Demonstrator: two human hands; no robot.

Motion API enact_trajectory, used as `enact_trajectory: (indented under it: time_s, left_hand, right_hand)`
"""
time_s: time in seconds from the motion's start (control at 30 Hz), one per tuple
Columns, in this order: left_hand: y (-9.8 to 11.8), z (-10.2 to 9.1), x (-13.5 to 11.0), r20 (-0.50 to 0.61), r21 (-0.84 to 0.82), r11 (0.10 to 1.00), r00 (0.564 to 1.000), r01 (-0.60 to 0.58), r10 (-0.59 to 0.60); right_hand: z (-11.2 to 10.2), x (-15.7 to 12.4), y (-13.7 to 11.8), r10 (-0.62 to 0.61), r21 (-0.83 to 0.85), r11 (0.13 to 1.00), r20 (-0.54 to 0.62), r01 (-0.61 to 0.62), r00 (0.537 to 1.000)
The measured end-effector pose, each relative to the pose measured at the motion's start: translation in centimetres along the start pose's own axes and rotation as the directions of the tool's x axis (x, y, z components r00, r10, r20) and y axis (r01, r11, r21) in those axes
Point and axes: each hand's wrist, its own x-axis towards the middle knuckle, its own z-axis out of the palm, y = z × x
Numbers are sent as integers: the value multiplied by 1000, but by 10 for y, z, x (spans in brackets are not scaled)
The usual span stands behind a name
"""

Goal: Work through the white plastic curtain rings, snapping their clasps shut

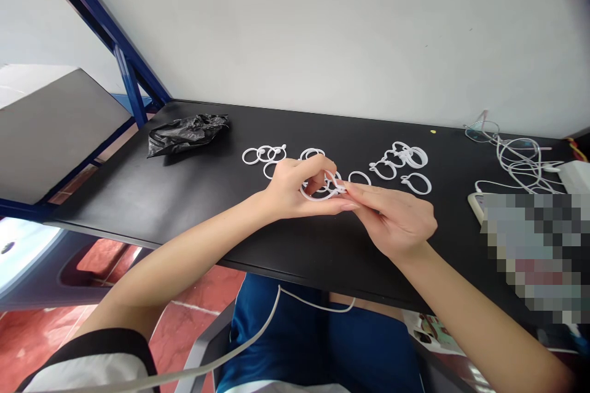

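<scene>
Across the middle of the head view, the left hand (295, 189) grips a white ring (314, 198) between thumb and curled fingers; the right hand (396, 216) pinches its end. More rings (405, 156) lie right of centre, a crumpled black bag (188, 134) upper left.

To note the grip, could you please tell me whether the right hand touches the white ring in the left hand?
Touching: in the head view, the right hand pinches the white ring at its narrow end, no gap showing.
</scene>
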Motion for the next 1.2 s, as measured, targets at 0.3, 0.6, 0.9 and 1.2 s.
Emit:
enact_trajectory:
  time_s: [0.3,0.6,0.9,1.2]
  left_hand:
    - [0,3,0,-42,-20,1000,999,-23,22]
    - [0,2,-1,-36,-29,999,999,-24,23]
    - [0,2,-1,-22,-15,1000,1000,-12,12]
    - [-2,2,0,-46,-22,999,998,-46,45]
  right_hand:
    - [-1,-3,1,10,-9,1000,5,-10,1000]
    - [0,0,-1,0,-15,1000,13,0,1000]
    - [-1,-2,-1,6,-31,1000,21,-5,1000]
    - [-1,-1,-2,-1,-62,998,23,2,1000]
